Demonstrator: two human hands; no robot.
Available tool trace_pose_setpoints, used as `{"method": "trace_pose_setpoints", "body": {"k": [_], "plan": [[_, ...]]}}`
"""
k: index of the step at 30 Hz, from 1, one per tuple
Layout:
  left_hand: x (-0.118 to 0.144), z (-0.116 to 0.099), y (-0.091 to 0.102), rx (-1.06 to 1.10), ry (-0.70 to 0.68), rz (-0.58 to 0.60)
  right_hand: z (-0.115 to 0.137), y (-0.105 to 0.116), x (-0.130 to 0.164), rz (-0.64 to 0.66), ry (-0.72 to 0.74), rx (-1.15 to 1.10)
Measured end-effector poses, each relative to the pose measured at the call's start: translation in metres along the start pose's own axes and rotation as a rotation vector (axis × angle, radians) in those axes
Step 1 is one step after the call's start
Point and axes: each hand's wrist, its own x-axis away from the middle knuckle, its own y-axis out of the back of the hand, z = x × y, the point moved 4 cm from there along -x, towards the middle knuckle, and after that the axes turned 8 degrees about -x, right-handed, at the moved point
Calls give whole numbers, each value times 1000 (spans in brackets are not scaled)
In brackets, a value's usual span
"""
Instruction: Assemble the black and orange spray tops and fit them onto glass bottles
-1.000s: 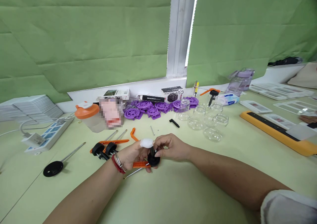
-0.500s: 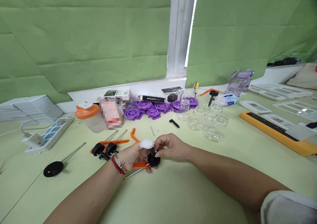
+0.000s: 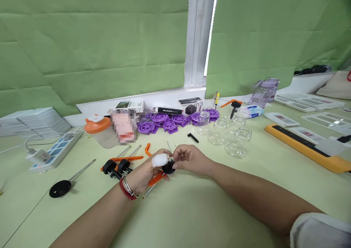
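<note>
My left hand is closed around an assembly made of a black round part, an orange arm and a metal rod pointing down to the left. A white covering sits over the thumb of that hand. My right hand has its thumb and fingers bent together at the right edge of the black round part; anything tiny between the fingertips cannot be made out. Just behind the hands lie a bent orange piece and a thin metal pin.
Two similar black-and-orange assemblies lie left of my hands, near a black disc with a rod. Behind are an orange-lidded shaker, purple plastic parts, a black hooked piece and several glass jars.
My left hand has tilted the assembly, and the black round part has moved slightly up and left. My right fingers have stayed close at its edge.
</note>
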Motion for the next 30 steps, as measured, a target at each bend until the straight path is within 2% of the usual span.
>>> {"method": "trace_pose_setpoints", "body": {"k": [3, 5, 7, 9, 12, 15, 19, 21, 24, 27, 30], "plan": [[9, -18, 1, -411, -233, -271, 7, 3, 2, 26, -29, 43], [13, -25, -2, -684, -396, -427, 9, -2, 6, 115, -80, 23], [14, -23, -6, -862, -530, -530, 8, -10, 10, 211, -152, -26], [13, -17, -9, -981, -619, -577, 7, -17, 14, 257, -225, -52], [11, -9, -11, -1090, -724, -590, 4, -19, 14, 240, -263, -12], [11, -9, -8, -1102, -769, -604, 4, -11, 10, 146, -179, 180], [12, -13, 0, -1184, -698, -678, 11, 3, 5, -5, 56, 664], [9, -13, 2, -1299, -611, -654, 11, 3, 6, -11, 160, 886], [4, -10, 2, -1448, -512, -503, 6, 1, 7, 16, 213, 1079], [2, -11, 2, -1527, -521, -359, 1, -2, 8, 15, 221, 1150], [6, -21, 12, -1546, -512, -291, 0, -4, 8, 17, 231, 1120]]}}
